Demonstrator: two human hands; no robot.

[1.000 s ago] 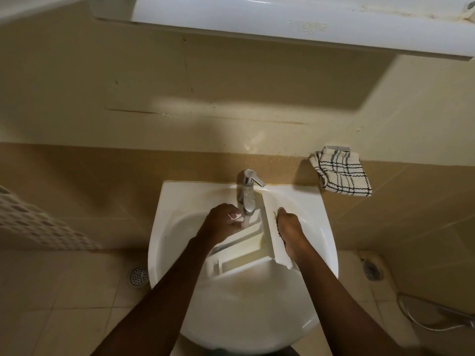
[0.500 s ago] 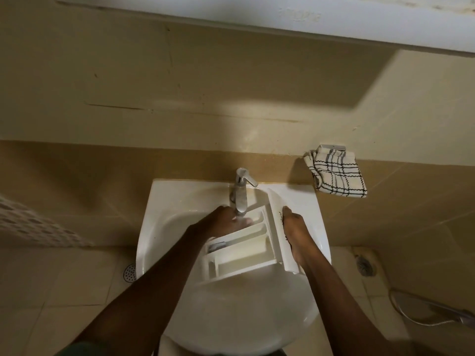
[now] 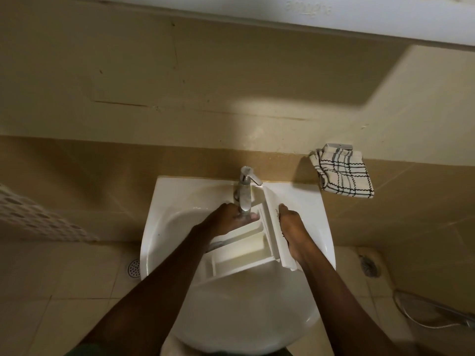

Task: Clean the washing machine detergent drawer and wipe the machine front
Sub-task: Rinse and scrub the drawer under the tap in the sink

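The white plastic detergent drawer point(image 3: 241, 249) lies across the bowl of the white sink point(image 3: 180, 201), its front panel toward the right. My right hand point(image 3: 293, 228) grips that front panel from the right side. My left hand point(image 3: 228, 218) rests on the drawer's far compartments, directly under the spout of the chrome tap point(image 3: 245, 192), fingers spread over the plastic. I cannot tell whether water is running. The washing machine itself is out of view.
A checked cloth point(image 3: 343, 176) hangs from a holder on the beige wall, right of the sink. A white shelf point(image 3: 334, 19) juts out overhead. Floor drains point(image 3: 133, 268) and a shower hose point(image 3: 437, 312) lie on the tiled floor beside the pedestal.
The drawer has shifted slightly toward me and to the left in the bowl. My left hand has slid further under the tap spout; my right hand keeps its grip on the front panel.
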